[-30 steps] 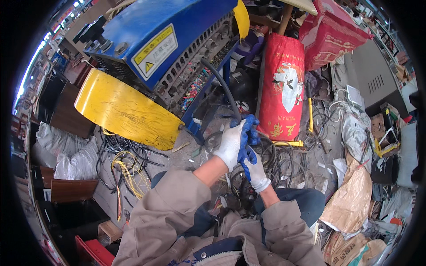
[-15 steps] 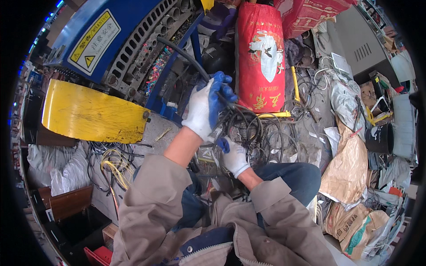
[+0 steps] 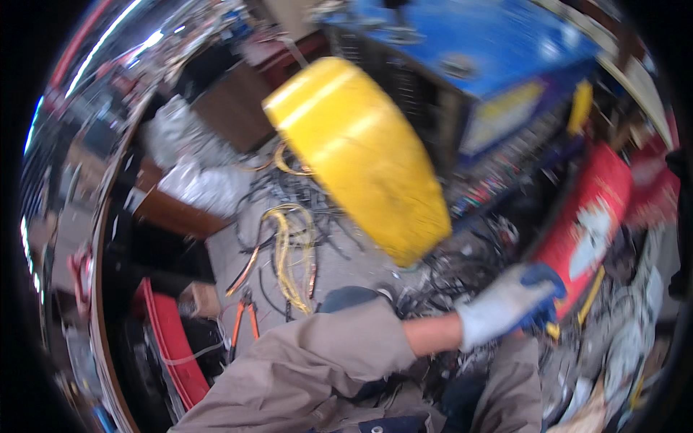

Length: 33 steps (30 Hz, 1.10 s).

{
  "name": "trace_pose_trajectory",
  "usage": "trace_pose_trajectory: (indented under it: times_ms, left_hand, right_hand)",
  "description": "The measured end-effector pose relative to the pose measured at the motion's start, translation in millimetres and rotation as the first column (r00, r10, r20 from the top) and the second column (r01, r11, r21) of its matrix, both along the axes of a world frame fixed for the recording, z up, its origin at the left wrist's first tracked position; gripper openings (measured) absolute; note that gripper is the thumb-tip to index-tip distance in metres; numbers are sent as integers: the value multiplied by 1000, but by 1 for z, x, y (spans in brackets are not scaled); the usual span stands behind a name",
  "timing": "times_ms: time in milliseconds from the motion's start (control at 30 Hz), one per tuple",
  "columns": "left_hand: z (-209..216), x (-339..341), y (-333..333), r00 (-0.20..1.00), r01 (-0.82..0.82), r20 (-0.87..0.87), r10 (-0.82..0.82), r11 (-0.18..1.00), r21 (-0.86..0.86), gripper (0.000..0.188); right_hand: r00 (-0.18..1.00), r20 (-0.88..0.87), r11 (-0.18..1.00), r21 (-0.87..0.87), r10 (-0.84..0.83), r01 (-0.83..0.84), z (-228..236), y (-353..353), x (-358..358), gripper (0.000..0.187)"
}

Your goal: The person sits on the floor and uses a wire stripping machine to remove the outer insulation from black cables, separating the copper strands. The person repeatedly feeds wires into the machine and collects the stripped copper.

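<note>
My left hand (image 3: 509,303), in a white glove with blue-coated fingers, is in front of the red printed sack (image 3: 592,224) at the right. Its fingers are curled closed, but blur hides what they hold, if anything. My right sleeve (image 3: 514,368) rises from the lower edge just below it. The right hand itself is mostly covered by the left glove, so its fingers do not show. Dark tangled cables (image 3: 462,281) lie on the floor beyond my left wrist.
A curved yellow guard (image 3: 361,159) juts from the blue machine (image 3: 491,43). Left of it lie yellow wires (image 3: 289,260) and orange-handled cutters (image 3: 244,321). White sacks (image 3: 202,187), a dark open box (image 3: 162,234) and a red bin (image 3: 173,346) stand further left.
The view has swung left, bringing the yellow guard to the middle and the cutters into sight. My left hand, earlier gripping a thick black cable, now appears near my right sleeve; that cable is not discernible.
</note>
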State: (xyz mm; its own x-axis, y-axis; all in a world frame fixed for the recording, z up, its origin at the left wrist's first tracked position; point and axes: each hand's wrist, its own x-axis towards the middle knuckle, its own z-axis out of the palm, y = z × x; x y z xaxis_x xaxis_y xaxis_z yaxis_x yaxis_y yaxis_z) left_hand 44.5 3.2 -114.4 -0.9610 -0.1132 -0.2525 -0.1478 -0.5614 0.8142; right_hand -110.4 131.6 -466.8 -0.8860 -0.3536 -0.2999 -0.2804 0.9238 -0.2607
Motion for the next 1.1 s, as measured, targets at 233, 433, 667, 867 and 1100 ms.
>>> trace_pose_trajectory:
  times_ms: [233, 433, 667, 867, 1100]
  left_hand:
    - [-12, -20, 15, 990, -11, -140, 31, 990, 139, 12]
    - [-46, -39, 18, 973, -213, -71, 218, 974, 73, 22]
    - [-73, -52, -1, 943, -194, 304, 134, 965, 176, 68]
    - [-41, -61, -19, 964, 80, -234, 127, 700, 710, 27]
    - [-6, -33, -25, 969, 177, -247, -5, 715, 677, 43]
  right_hand:
    - [996, 84, 997, 66, 28, -34, -31, 8, -32, 31]
    - [969, 229, 945, -325, 96, -17, 38, 23, -53, 29]
    - [965, 134, 763, -641, 224, -88, 266, 64, -5, 19]
    - [992, -85, 732, -670, 97, -129, 336, 145, 84, 29]
    - [971, -229, 703, -702, -66, -117, 337, 154, 123, 19]
